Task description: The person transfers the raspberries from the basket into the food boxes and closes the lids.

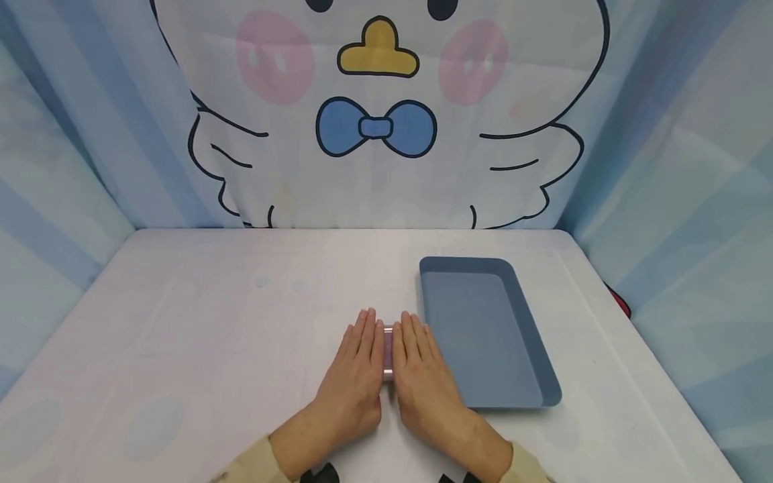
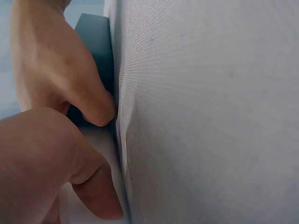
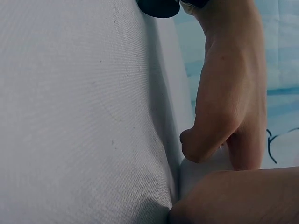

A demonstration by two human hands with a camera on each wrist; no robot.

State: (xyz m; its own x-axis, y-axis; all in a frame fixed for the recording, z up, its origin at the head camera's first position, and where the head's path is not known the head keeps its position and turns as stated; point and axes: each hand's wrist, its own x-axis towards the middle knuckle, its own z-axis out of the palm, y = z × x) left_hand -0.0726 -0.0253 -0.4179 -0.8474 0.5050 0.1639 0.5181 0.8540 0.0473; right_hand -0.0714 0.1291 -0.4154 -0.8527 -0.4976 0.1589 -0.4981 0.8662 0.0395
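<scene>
In the head view my left hand (image 1: 356,376) and right hand (image 1: 423,382) lie side by side, fingers straight and together, pointing away from me. In the narrow gap between them shows a small flat thing (image 1: 388,352) with silvery-white ends and a purplish middle. The hands cover its sides, so its kind and full width cannot be told. Both wrist views show the thumbs low, near the white cloth. A pale smooth surface (image 3: 201,173) appears beside the thumb in the right wrist view. Neither hand has its fingers curled round anything.
A shallow blue-grey tray (image 1: 483,335) stands right beside my right hand, with nothing in it. White cloth covers the table (image 1: 199,322). Behind hangs a curtain (image 1: 374,181) printed with a cartoon bird; blue striped curtains flank both sides. A red item (image 1: 619,302) peeks out at the right edge.
</scene>
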